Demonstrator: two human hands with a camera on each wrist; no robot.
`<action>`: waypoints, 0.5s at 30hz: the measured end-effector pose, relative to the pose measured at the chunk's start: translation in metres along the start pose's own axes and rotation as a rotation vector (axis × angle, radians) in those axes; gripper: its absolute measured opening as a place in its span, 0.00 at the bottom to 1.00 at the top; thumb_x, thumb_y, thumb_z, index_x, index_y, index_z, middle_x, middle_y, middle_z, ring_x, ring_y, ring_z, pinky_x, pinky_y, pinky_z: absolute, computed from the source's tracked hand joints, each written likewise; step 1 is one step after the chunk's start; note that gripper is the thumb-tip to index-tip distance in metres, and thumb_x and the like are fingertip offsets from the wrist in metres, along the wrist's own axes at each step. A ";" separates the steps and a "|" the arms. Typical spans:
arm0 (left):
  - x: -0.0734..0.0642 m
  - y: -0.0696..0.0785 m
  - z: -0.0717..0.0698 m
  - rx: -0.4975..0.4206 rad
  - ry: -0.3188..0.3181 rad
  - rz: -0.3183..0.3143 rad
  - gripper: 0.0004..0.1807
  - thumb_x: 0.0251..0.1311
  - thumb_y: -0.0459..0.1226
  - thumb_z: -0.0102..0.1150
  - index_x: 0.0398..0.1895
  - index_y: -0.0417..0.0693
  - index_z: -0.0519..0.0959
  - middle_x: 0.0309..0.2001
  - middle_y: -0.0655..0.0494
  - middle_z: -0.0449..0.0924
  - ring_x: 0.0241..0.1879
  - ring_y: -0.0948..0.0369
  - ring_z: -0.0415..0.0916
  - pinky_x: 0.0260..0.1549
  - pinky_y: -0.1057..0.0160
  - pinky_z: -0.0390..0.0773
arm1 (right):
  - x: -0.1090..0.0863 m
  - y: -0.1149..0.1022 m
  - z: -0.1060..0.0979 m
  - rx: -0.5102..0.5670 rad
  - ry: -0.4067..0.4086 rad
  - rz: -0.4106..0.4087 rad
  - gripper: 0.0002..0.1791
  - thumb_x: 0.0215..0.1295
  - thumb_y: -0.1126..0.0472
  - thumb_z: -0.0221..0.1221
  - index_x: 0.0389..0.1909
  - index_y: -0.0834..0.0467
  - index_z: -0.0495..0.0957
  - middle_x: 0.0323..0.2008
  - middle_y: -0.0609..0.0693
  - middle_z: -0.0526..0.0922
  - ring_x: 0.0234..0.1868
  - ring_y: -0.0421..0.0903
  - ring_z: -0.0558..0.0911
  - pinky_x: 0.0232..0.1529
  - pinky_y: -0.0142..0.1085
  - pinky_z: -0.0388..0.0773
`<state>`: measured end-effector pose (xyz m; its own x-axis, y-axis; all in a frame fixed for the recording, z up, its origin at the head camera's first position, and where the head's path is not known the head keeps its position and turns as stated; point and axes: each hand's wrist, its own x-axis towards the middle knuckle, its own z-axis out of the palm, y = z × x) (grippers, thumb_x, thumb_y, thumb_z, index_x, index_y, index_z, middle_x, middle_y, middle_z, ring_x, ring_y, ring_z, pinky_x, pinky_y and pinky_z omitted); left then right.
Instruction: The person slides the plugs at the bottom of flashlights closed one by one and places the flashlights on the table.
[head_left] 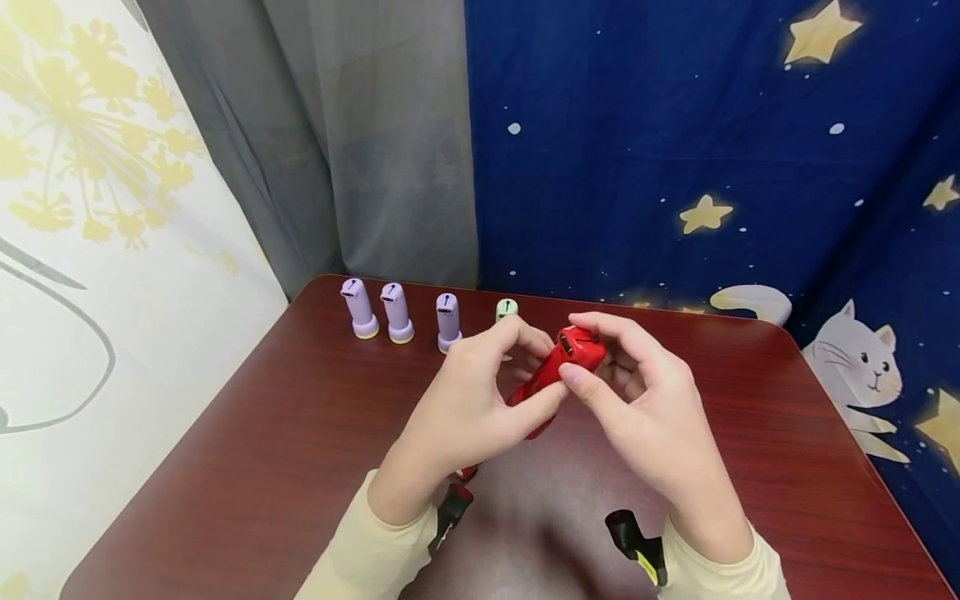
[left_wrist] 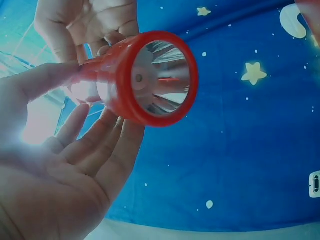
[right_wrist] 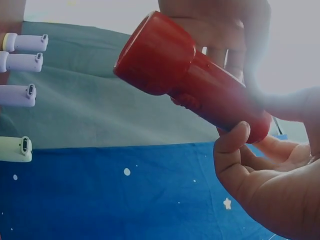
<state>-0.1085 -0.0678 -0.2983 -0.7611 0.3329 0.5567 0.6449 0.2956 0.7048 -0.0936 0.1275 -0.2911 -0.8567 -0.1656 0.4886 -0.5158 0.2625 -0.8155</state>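
Both hands hold a red flashlight [head_left: 553, 373] above the table, tilted, its slotted tail end uppermost in the head view. My left hand [head_left: 472, 396] grips its body between thumb and fingers. At the tail, my right hand [head_left: 652, 400] pinches it with the thumb and fingers. In the left wrist view the flashlight's clear lens and shiny reflector [left_wrist: 167, 97] face the camera. The right wrist view shows the wide head [right_wrist: 157, 55] and a raised switch [right_wrist: 186, 101] on the side. Part of the body lies hidden behind the left fingers.
Three lilac flashlights [head_left: 397, 312] stand lens-down along the back left of the brown table [head_left: 300, 433]. A pale green flashlight [head_left: 507, 308] stands right of them, partly behind the left hand. Near the left wrist shows a small red piece [head_left: 467, 472], mostly hidden. Curtains [head_left: 660, 150] hang behind.
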 end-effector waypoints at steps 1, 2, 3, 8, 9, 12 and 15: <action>0.000 0.000 -0.001 0.002 -0.001 0.000 0.12 0.63 0.33 0.72 0.47 0.46 0.80 0.43 0.57 0.87 0.41 0.68 0.87 0.47 0.68 0.89 | 0.000 0.000 0.000 -0.003 -0.004 -0.016 0.24 0.66 0.73 0.69 0.62 0.58 0.81 0.53 0.52 0.87 0.45 0.38 0.88 0.50 0.26 0.87; 0.000 0.000 -0.002 0.004 -0.002 -0.001 0.12 0.64 0.33 0.71 0.48 0.46 0.80 0.44 0.57 0.87 0.41 0.68 0.87 0.47 0.67 0.89 | 0.000 0.001 0.000 -0.006 -0.009 -0.033 0.24 0.66 0.74 0.68 0.62 0.58 0.82 0.53 0.51 0.87 0.45 0.38 0.87 0.49 0.26 0.87; -0.001 0.000 -0.003 0.007 -0.003 -0.005 0.12 0.65 0.34 0.70 0.49 0.46 0.80 0.44 0.57 0.87 0.41 0.68 0.87 0.48 0.67 0.89 | 0.000 0.001 0.000 -0.009 -0.014 -0.053 0.24 0.66 0.75 0.67 0.61 0.58 0.82 0.53 0.51 0.87 0.44 0.38 0.86 0.49 0.25 0.86; -0.002 -0.001 -0.006 0.000 -0.046 -0.022 0.17 0.68 0.35 0.68 0.58 0.46 0.77 0.51 0.56 0.87 0.42 0.67 0.88 0.47 0.66 0.89 | 0.000 0.003 0.002 -0.027 -0.048 -0.151 0.25 0.66 0.77 0.66 0.61 0.54 0.83 0.54 0.48 0.85 0.44 0.40 0.84 0.48 0.25 0.85; -0.002 -0.001 -0.007 -0.008 -0.061 -0.024 0.18 0.69 0.35 0.68 0.59 0.46 0.76 0.52 0.55 0.87 0.42 0.66 0.88 0.47 0.65 0.89 | -0.001 0.003 0.003 -0.027 -0.053 -0.166 0.25 0.67 0.76 0.66 0.62 0.54 0.83 0.54 0.47 0.85 0.45 0.41 0.84 0.48 0.25 0.85; -0.002 -0.002 -0.008 -0.018 -0.095 -0.020 0.20 0.70 0.34 0.66 0.62 0.46 0.74 0.53 0.54 0.88 0.45 0.65 0.89 0.49 0.64 0.88 | -0.001 0.004 0.004 -0.023 -0.060 -0.202 0.26 0.68 0.76 0.65 0.63 0.52 0.83 0.56 0.48 0.85 0.47 0.42 0.84 0.49 0.25 0.85; -0.003 -0.003 -0.008 -0.016 -0.118 -0.009 0.21 0.72 0.33 0.64 0.63 0.46 0.72 0.54 0.52 0.89 0.48 0.63 0.89 0.53 0.64 0.87 | -0.001 0.005 0.005 -0.017 -0.066 -0.220 0.27 0.67 0.78 0.65 0.63 0.52 0.83 0.57 0.50 0.85 0.46 0.42 0.83 0.47 0.25 0.85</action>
<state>-0.1093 -0.0769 -0.2985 -0.7528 0.4334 0.4954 0.6359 0.2849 0.7172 -0.0958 0.1243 -0.2971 -0.7216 -0.2819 0.6323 -0.6907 0.2295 -0.6858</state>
